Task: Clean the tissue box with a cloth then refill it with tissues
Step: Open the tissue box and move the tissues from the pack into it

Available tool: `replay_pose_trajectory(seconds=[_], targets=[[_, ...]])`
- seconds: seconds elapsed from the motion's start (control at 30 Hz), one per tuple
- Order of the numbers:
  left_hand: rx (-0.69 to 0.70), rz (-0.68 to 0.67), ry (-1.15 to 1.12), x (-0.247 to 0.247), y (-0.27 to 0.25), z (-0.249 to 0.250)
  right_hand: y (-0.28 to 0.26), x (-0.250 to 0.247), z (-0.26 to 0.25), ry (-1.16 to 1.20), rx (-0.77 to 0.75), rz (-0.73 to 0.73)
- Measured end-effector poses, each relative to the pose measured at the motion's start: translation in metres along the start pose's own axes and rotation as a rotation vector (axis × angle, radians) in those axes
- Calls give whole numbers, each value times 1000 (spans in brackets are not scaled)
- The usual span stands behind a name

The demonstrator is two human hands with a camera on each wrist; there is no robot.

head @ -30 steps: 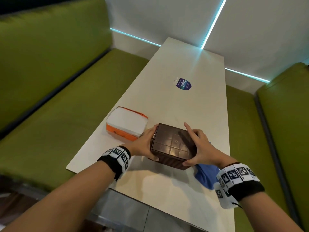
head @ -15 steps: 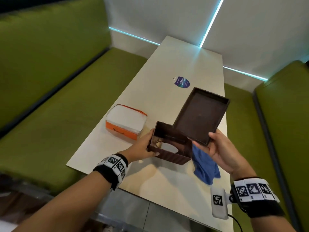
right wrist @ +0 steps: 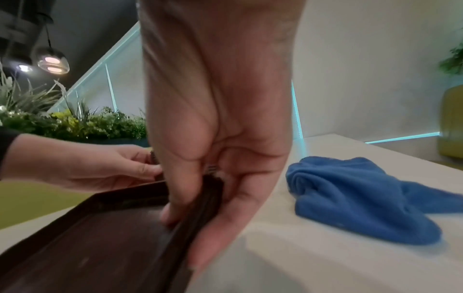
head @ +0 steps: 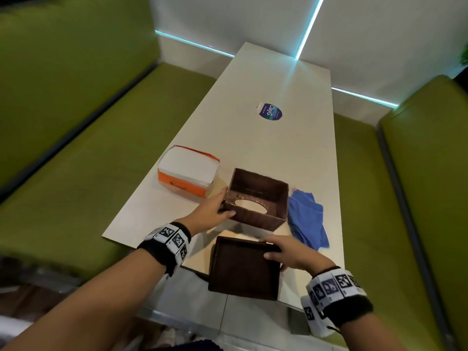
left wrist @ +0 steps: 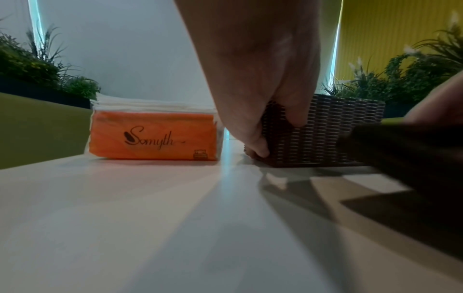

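A dark brown woven tissue box (head: 255, 198) (left wrist: 323, 130) stands upside down on the table, its inside bare, with an oval slot showing the tabletop. My left hand (head: 217, 211) (left wrist: 273, 111) grips its near left corner. My right hand (head: 281, 252) (right wrist: 200, 198) pinches the rim of the box's flat brown base panel (head: 243, 269) (right wrist: 100, 237), held near the table's front edge. An orange pack of white tissues (head: 187, 171) (left wrist: 152, 134) lies left of the box. A blue cloth (head: 307, 219) (right wrist: 355, 198) lies crumpled to its right.
The cream table (head: 278, 138) runs away from me between two green benches (head: 76, 160). A purple round sticker (head: 270, 113) lies further back on it. Plants (left wrist: 413, 79) line the walls behind the seats.
The base panel came off the box. My right hand lifted it up, then brought it down toward me to the table's front edge. The left hand kept hold of the box.
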State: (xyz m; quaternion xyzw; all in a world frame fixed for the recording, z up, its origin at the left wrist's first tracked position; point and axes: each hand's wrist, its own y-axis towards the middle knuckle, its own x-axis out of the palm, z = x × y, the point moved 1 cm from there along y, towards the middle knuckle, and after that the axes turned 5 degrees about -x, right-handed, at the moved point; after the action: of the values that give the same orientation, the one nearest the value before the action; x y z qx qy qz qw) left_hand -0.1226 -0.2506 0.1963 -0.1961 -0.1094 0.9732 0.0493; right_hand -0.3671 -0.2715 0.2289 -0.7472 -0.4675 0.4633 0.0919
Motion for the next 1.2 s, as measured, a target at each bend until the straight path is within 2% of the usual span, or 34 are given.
replay_pose_trajectory(seconds=[0.17, 0.3, 0.4, 0.7, 0.83, 0.9, 1.0, 1.07, 1.1, 1.2], targets=[[13, 31, 59, 3, -6, 0, 15, 18, 4, -299, 3, 401], [16, 46, 67, 4, -7, 0, 16, 32, 1, -350, 74, 553], [15, 41, 62, 5, -7, 3, 17, 35, -2, -302, 71, 634], [-8, 24, 130, -3, -19, 15, 21, 30, -2, -306, 140, 653], [-69, 73, 192, -35, -36, 17, 1, 29, -23, -347, 159, 705], [-31, 224, 152, -65, -42, 21, -5, 24, -50, -340, 78, 732], [6, 453, 247, -106, -31, 23, 14, 20, -102, -284, -193, 710], [1, 463, 349, -122, -16, 19, 44, 20, -137, -325, -378, 697], [-8, 448, 395, -127, -8, 17, 63, 19, -152, -375, -417, 686], [4, 407, 583, -135, 10, 17, 112, 12, -184, -542, -391, 653]])
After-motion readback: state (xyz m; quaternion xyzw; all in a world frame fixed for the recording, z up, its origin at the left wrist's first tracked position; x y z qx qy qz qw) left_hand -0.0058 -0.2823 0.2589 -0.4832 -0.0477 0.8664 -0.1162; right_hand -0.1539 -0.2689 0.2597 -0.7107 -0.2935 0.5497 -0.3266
